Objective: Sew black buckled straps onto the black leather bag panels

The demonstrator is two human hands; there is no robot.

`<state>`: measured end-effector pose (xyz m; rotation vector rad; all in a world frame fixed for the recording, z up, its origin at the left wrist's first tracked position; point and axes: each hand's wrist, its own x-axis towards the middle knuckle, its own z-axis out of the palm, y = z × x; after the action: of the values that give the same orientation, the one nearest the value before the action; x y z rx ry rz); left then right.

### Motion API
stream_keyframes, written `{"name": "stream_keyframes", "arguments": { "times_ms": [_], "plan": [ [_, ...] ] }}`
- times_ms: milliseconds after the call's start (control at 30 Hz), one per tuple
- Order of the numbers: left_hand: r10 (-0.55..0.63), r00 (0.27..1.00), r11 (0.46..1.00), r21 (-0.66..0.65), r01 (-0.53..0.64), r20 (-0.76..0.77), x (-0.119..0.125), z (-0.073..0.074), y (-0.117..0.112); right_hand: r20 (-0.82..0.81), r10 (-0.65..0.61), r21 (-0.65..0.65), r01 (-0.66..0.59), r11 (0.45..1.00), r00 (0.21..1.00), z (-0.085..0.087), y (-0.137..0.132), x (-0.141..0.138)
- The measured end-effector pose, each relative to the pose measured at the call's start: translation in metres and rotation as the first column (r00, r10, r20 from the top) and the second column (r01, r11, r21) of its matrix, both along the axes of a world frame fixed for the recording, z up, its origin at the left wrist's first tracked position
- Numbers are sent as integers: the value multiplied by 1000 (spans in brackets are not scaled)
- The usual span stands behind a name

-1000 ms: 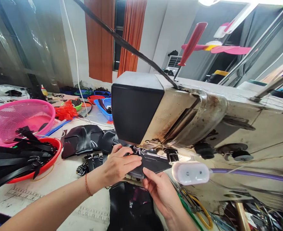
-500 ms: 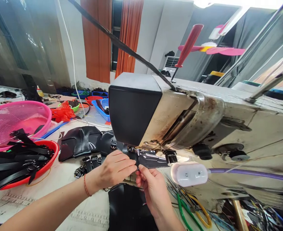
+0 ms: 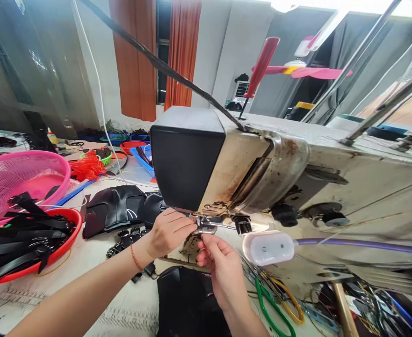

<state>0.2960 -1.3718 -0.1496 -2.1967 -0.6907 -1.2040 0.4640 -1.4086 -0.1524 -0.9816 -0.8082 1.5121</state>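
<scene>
My left hand (image 3: 172,232) is closed, its fingers pressed together and their tips by the presser foot (image 3: 199,220) of the sewing machine (image 3: 188,164). Beside it my right hand (image 3: 223,267) pinches thumb against fingers just in front of the metal plate (image 3: 207,230). Whatever either hand holds is too small or hidden to make out. Left of my hands lie shaped black leather pieces (image 3: 116,208) and several black straps with buckles (image 3: 126,238). A flat black piece (image 3: 184,299) lies below, between my forearms.
A red basket (image 3: 75,234) of black straps and a pink basket (image 3: 56,164) stand at left. A white lamp (image 3: 271,248) juts out beside my right hand. Green-handled scissors (image 3: 263,304), yellow-handled pliers (image 3: 293,311) and loose tools lie at right. A ruler strip (image 3: 128,320) runs along the front.
The black strip that lay under the presser foot between my fingers no longer shows there, and the metal plate is bare. Small black pieces now show below my left wrist. The view has shifted slightly.
</scene>
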Motion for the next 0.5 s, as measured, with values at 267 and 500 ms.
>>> {"name": "stream_keyframes", "arguments": {
  "times_ms": [267, 500],
  "plan": [
    [20, 998, 999, 42, -23, 55, 0, -8, 7, 35, 12, -50, -11, 999, 999, -17, -12, 26],
    [193, 958, 892, -444, -82, 213, 0, -27, 42, 60, 18, -42, -16, 999, 998, -31, -23, 38]
  ]
}}
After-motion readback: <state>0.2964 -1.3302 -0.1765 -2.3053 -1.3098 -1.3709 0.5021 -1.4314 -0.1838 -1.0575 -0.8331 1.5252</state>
